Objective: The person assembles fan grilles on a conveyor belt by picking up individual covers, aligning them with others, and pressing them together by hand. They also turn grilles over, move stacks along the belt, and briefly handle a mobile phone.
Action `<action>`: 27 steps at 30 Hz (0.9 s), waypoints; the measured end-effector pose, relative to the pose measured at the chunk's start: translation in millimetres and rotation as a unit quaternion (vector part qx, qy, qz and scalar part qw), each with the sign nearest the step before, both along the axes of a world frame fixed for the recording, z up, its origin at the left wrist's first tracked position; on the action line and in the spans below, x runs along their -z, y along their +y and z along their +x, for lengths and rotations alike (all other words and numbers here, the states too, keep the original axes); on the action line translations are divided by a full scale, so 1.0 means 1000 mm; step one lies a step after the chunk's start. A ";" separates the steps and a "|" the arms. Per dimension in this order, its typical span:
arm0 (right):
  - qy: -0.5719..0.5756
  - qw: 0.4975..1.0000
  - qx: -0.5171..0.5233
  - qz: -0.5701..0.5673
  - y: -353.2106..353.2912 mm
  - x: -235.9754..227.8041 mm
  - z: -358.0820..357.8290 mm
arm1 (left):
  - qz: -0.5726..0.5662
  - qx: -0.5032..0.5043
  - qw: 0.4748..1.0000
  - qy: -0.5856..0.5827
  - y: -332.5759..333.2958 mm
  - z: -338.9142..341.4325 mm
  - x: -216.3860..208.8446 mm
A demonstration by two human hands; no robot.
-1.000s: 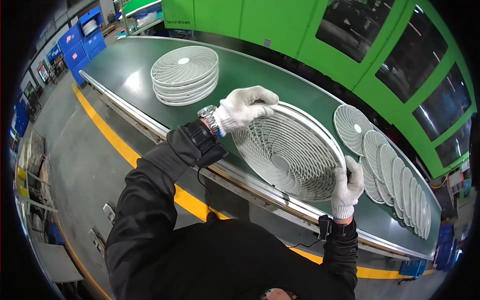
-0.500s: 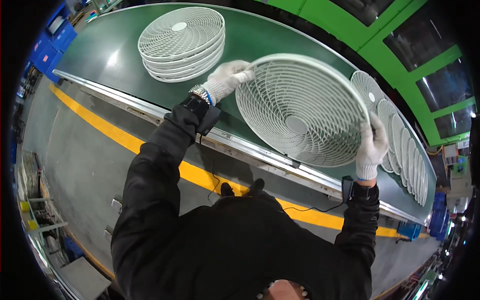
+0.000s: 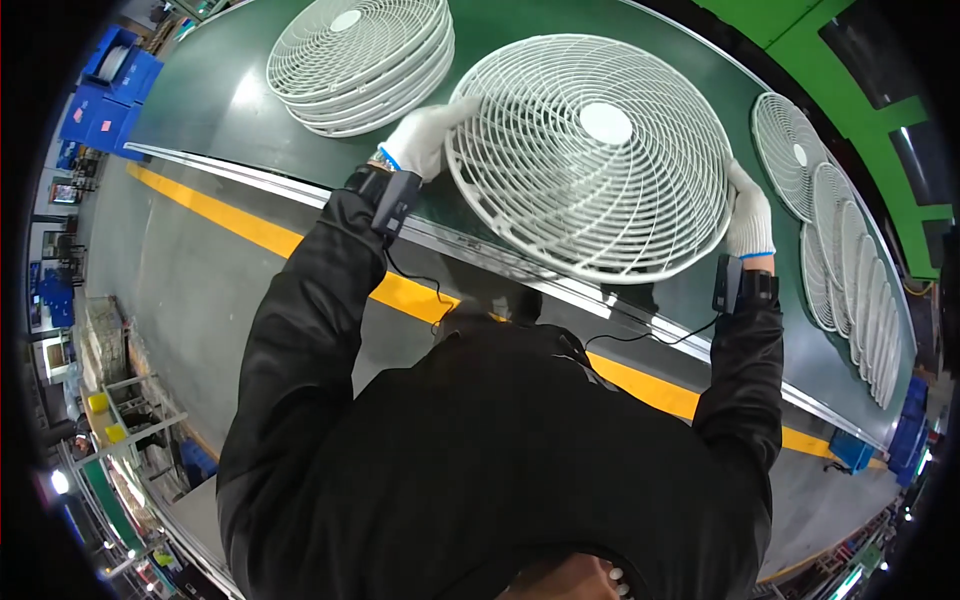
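Note:
Both of my hands, in white knitted gloves, hold a large round white fan grille [image 3: 560, 185] by opposite edges over the green work surface. My left hand [image 3: 425, 138] is closed at its left rim. My right hand [image 3: 750, 212] grips the right rim, with some fingers hidden at the edge. The grille's domed face and solid centre disc are turned up toward me. Close beyond my left hand stands a stack of several similar white grilles [image 3: 350, 65]. To the right of my right hand, a row of grilles [image 3: 845, 225] lies overlapping.
The long green work surface [image 3: 215, 125] has a metal front rail [image 3: 260, 180]. Behind it stands a green machine frame [image 3: 790, 50]. Blue bins [image 3: 105, 110] are at the far left, and a blue basket [image 3: 851, 451] is at the right end. A yellow floor line [image 3: 230, 220] runs below.
The grille has been turned over from its hollow side to its domed side. My hands still hold opposite edges, and the view has shifted.

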State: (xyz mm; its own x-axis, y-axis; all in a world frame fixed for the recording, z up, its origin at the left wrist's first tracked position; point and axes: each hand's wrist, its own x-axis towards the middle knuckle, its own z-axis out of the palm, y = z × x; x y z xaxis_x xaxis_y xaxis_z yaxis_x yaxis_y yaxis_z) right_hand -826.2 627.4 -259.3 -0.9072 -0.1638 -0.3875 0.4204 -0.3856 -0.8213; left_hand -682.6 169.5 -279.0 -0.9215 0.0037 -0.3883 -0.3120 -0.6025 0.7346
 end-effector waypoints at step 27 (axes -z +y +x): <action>0.152 0.971 -0.180 -0.051 -0.392 -0.060 0.075 | -0.094 -0.128 0.976 0.148 -0.260 0.021 -0.094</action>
State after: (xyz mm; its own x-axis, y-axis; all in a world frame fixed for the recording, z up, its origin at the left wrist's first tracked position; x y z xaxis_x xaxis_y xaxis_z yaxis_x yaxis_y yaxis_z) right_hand -751.3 235.0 -199.8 -0.8541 -0.5145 -0.0761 0.2874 -0.3448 -0.8936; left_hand -661.8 -90.6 -185.4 -0.9547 -0.2879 -0.0759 0.0748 -0.4787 0.8748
